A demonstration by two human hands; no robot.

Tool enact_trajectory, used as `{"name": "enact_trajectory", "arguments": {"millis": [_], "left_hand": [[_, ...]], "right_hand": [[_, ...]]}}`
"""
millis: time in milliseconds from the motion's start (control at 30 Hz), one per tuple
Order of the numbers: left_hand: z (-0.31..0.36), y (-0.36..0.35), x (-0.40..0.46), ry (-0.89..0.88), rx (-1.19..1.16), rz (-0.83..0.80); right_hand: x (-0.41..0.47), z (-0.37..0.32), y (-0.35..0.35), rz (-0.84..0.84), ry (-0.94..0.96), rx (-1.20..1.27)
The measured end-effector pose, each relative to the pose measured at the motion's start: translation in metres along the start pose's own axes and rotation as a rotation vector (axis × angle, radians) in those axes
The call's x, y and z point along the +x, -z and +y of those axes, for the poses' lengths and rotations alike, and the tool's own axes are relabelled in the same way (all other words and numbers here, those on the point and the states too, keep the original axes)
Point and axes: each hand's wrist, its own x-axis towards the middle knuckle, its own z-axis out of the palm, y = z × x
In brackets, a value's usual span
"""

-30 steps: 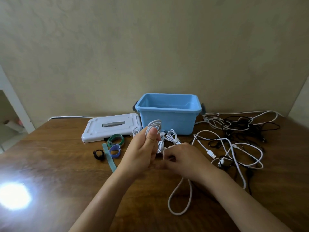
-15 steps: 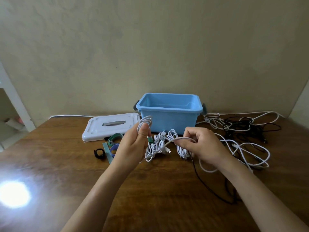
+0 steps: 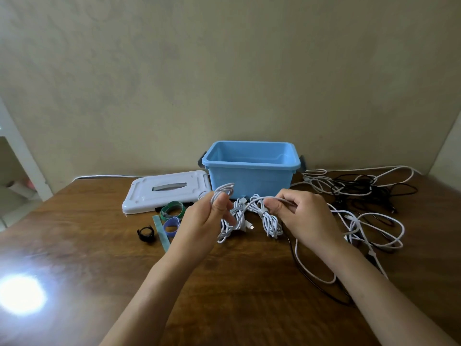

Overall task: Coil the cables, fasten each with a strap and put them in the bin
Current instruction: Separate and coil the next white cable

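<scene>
My left hand point(image 3: 202, 224) pinches a small coil of white cable point(image 3: 222, 192) between thumb and fingers, held upright above the table. My right hand point(image 3: 303, 218) grips the same cable's free run a short way to the right, and the strand stretches between the hands. Below them lie two bundled white cables point(image 3: 270, 221) on the table. The empty blue bin point(image 3: 250, 168) stands just behind. Rolled straps, green point(image 3: 172, 209), blue point(image 3: 171, 227) and black point(image 3: 145, 233), and a flat teal strap point(image 3: 161, 231) lie left of my left hand.
The bin's white lid point(image 3: 167, 193) lies flat left of the bin. A tangle of loose white and black cables point(image 3: 359, 196) covers the table's right side. A bright glare spot point(image 3: 21, 294) sits at the near left. A wall stands right behind the table.
My right hand has risen from the table up and to the right, drawing the cable's free run taut. The slack loop near the table's front has shrunk and shifted right.
</scene>
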Motion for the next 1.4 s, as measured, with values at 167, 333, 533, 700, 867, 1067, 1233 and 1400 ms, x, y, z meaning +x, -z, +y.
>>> {"name": "enact_trajectory", "arguments": {"millis": [167, 333, 533, 700, 867, 1067, 1233, 1400], "left_hand": [[-0.004, 0.003, 0.002, 0.017, 0.003, 0.031], [0.000, -0.003, -0.001, 0.015, 0.073, -0.055], [0.002, -0.008, -0.004, -0.016, 0.277, -0.073], [-0.001, -0.007, -0.002, -0.068, 0.352, -0.018], [0.002, -0.006, -0.003, -0.058, 0.328, 0.038], [0.000, -0.004, -0.002, -0.052, 0.203, 0.125], [-0.001, -0.004, 0.001, 0.000, 0.094, 0.121], [-0.008, -0.011, 0.003, 0.030, -0.052, 0.084]], "right_hand": [[-0.001, -0.003, -0.008, 0.010, 0.050, 0.029], [-0.002, -0.004, -0.010, 0.035, 0.043, 0.024], [-0.004, -0.006, -0.012, 0.032, 0.026, -0.018], [-0.004, -0.008, -0.013, -0.008, 0.037, -0.050], [-0.005, -0.010, -0.012, -0.034, 0.021, -0.045], [-0.003, -0.011, -0.007, -0.106, -0.027, 0.006], [-0.004, -0.016, -0.003, -0.245, -0.032, 0.138], [-0.015, -0.034, -0.019, -0.284, 0.039, 0.204]]}}
